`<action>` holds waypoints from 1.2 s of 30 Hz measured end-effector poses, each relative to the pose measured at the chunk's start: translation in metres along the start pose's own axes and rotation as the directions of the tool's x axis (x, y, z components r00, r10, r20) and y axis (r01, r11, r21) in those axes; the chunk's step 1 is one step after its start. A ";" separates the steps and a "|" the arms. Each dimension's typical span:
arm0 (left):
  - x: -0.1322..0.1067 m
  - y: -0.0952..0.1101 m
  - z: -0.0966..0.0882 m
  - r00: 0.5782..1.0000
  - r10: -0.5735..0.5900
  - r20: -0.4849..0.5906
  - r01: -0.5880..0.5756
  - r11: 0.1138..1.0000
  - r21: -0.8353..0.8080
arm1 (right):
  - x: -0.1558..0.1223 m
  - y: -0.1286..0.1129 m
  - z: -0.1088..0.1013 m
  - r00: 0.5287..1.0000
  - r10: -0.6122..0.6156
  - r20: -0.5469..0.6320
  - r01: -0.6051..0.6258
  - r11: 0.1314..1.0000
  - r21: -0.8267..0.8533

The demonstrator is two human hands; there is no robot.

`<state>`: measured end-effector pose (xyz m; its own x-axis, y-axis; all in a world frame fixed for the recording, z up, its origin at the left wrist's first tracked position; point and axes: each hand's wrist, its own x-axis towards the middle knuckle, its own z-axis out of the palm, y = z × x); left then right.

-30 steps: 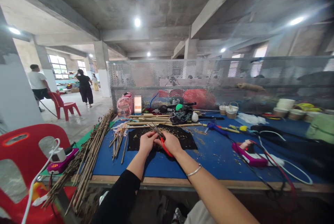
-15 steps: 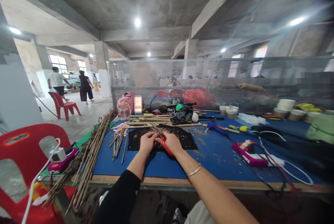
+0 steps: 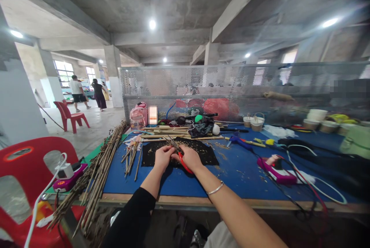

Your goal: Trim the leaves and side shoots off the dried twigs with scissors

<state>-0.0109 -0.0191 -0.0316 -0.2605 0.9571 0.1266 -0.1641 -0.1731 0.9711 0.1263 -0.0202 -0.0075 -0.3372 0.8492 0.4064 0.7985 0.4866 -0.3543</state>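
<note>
My right hand (image 3: 189, 158) is closed round a pair of red-handled scissors (image 3: 185, 164), with the metal blades pointing up and to the left. Close against it, my left hand (image 3: 163, 157) has its fingers pinched together near the blades; whatever they hold is too small to make out. Both hands are over a black cloth (image 3: 209, 156) strewn with pale brown chips and shavings. Left of the cloth lie several short cut sticks (image 3: 131, 161). A big bundle of long dry stalks (image 3: 101, 171) rests across the table's left end.
Bamboo poles (image 3: 179, 130) lie behind the cloth, beside a dark bag (image 3: 202, 126). A pink backpack (image 3: 138, 117) stands at back left. Power strips (image 3: 279, 171) with cables sit on the blue table (image 3: 185, 186). A red chair (image 3: 37, 163) is at left. People walk in the background.
My hands and the scissors stay almost in place, with only a very slight shift of the blades. In the background, two people have walked farther to the right.
</note>
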 end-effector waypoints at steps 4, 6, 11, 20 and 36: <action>0.001 -0.001 0.001 1.000 -0.012 -0.013 0.012 1.000 -0.001 | 0.000 -0.001 0.000 1.000 0.030 0.001 -0.030 0.999 -0.044; 0.002 -0.003 0.000 1.000 -0.008 -0.010 0.008 1.000 -0.004 | 0.000 -0.003 -0.001 0.999 0.041 0.003 -0.040 0.998 -0.048; 0.004 -0.004 -0.001 1.000 0.003 -0.019 -0.003 1.000 0.018 | 0.000 -0.003 -0.004 0.997 0.066 0.042 -0.063 0.997 -0.051; -0.001 0.006 0.002 0.999 -0.039 -0.026 0.036 0.991 -0.132 | 0.000 0.000 0.000 0.999 0.024 0.034 -0.023 0.999 -0.048; 0.000 0.002 0.001 0.995 -0.057 0.082 0.071 0.982 -0.176 | -0.001 -0.001 0.000 1.000 -0.006 -0.002 0.006 0.999 0.051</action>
<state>-0.0099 -0.0195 -0.0296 -0.1720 0.9813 0.0868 -0.3473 -0.1429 0.9268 0.1251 -0.0213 -0.0075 -0.3407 0.8461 0.4098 0.7700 0.5012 -0.3948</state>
